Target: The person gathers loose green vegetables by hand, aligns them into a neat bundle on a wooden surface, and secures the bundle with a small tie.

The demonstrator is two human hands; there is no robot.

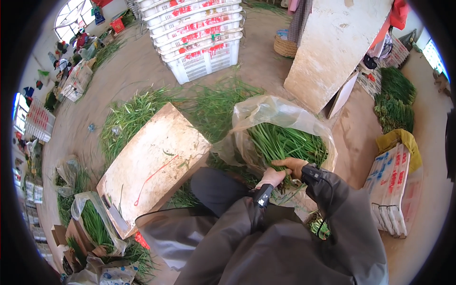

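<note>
Both hands meet at the near side of a clear plastic bag (245, 114) filled with long green stalks that look like chives (306, 142). My left hand (272, 177) grips the lower end of a bunch of chives (272, 142), whose leaves fan out over the bag's mouth. From the right, my right hand (293, 166) closes around the same bunch, its fingers touching the left hand. Root ends and brownish bits show just below the hands. The palms and the undersides of the fingers are hidden.
A pale block-like work surface (156, 153) at left bears a knife (117, 216) and a red tie (149, 183). Loose leaves (131, 121) litter the floor. Stacked white crates (205, 58) stand ahead, a board (331, 50) and foam boxes (388, 181) at right, another bag of chives (94, 222) lower left.
</note>
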